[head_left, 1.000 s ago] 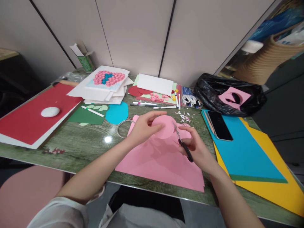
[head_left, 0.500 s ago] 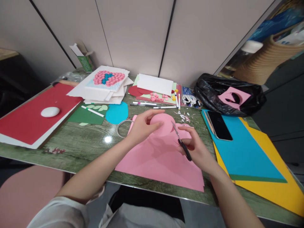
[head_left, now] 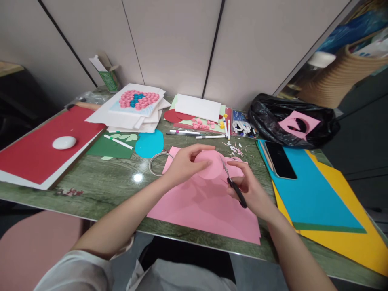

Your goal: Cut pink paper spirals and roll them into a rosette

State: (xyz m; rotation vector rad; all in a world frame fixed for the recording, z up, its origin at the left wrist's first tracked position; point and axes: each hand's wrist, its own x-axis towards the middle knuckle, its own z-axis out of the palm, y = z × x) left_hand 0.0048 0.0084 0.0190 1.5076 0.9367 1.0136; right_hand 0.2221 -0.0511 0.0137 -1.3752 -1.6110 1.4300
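Between thumb and fingers, my left hand [head_left: 186, 163] grips a round piece of pink paper [head_left: 210, 167], raised over larger pink sheets [head_left: 203, 210]. My right hand [head_left: 250, 188] is closed around black-handled scissors [head_left: 235, 190], their blades pointing up and away at the right edge of the round piece. Whether the blades are fully closed is hard to see. A roll of tape [head_left: 156, 165] lies left of my left hand, partly beside the pink sheets. Small paper scraps [head_left: 236, 150] are scattered beyond my right hand.
Blue sheets [head_left: 318, 190] with a phone [head_left: 280, 159] lie at right, near a black plastic bag [head_left: 263, 117]. Left are a red sheet [head_left: 45, 137] with a white oval object [head_left: 64, 142], a green sheet [head_left: 112, 150] and a blue disc [head_left: 149, 144]. Pens [head_left: 210, 137] lie behind.
The round pink paper and my left hand have shifted slightly right and down. The scissors have tilted a little, and their blades now look closer together along the paper's edge.
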